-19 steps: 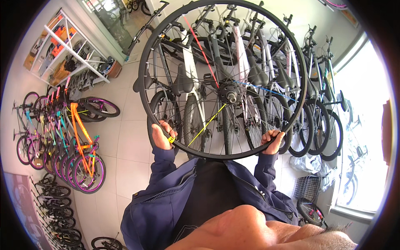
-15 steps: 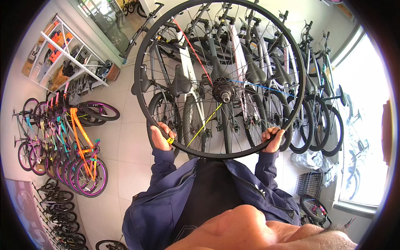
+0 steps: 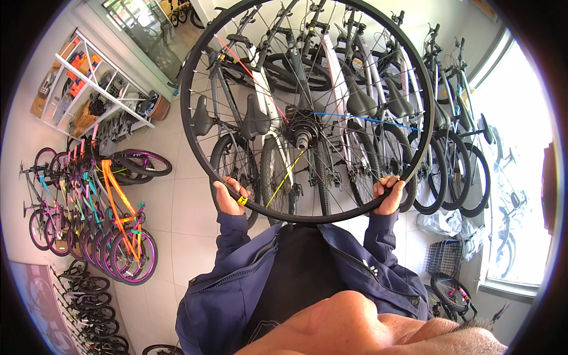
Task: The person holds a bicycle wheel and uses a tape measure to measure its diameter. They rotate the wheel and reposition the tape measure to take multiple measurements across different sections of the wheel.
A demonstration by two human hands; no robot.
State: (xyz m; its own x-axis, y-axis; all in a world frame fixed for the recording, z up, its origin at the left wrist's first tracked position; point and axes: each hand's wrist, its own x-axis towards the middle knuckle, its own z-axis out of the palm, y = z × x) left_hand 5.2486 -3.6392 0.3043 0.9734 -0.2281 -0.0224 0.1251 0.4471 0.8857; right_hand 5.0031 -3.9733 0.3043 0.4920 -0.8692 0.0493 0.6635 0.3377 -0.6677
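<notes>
Rotated since the earlier frames, the bare wheel (image 3: 307,112) now has its red spoke at upper left of the hub (image 3: 303,137) and its blue spoke to the right — before, red pointed more upward. Left of the hub and below, the left hand (image 3: 228,198) is clenched on the rim; right of it, the right hand (image 3: 389,195) grips likewise. Held so, at two low points, the wheel stays upright and can turn — bicycles (image 3: 100,219) stand behind.
</notes>
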